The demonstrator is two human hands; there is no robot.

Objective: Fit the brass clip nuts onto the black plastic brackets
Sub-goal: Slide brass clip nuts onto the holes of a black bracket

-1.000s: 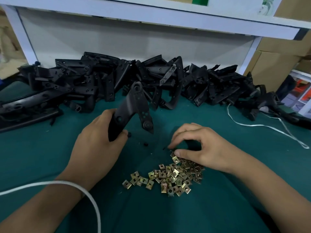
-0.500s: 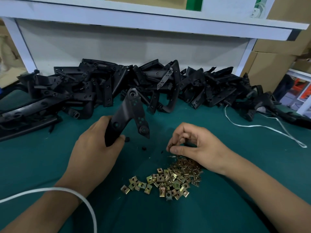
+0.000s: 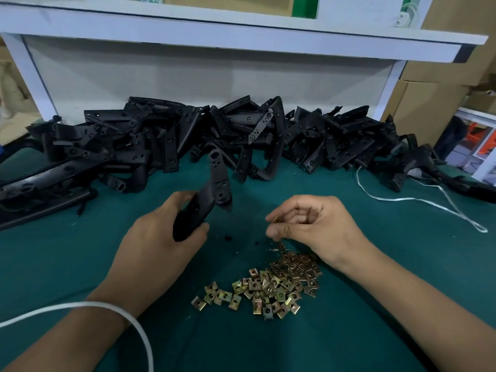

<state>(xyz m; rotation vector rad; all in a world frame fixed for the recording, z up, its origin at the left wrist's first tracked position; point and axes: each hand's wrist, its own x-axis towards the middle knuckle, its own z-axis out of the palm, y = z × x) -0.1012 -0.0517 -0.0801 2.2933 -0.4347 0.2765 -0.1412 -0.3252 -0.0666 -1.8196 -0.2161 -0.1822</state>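
No readable brand or writing anywhere tbh, not on the parts and not on the brown cardboard boxes (image 3: 429, 84) at the right.

Left hand (image 3: 161, 237) is wrapped round the lower end of a black plastic bracket (image 3: 212, 194), an angled bar w/ several round holes. Its long axis runs up and away from the person, free end pointing toward the big pile of black plastic brackets (image 3: 188, 140) heaped along the back of the green felt-covered table (image 3: 375, 264), under a white shelf (image 3: 241, 30).

Right hand (image 3: 308, 224) has fingers curled in, thumb and forefinger pinching a small brass clip nut (image 3: 275, 219). It's blurry so I can't say which way the nut faces. It's just right of the bracket, not touching it.

Loose heap of brass clip nuts (image 3: 271, 288) lies flat on the felt near the person, below the right hand. A white cord (image 3: 107, 307) crosses the left forearm, and a white plastic strap (image 3: 418, 202) lies far right.
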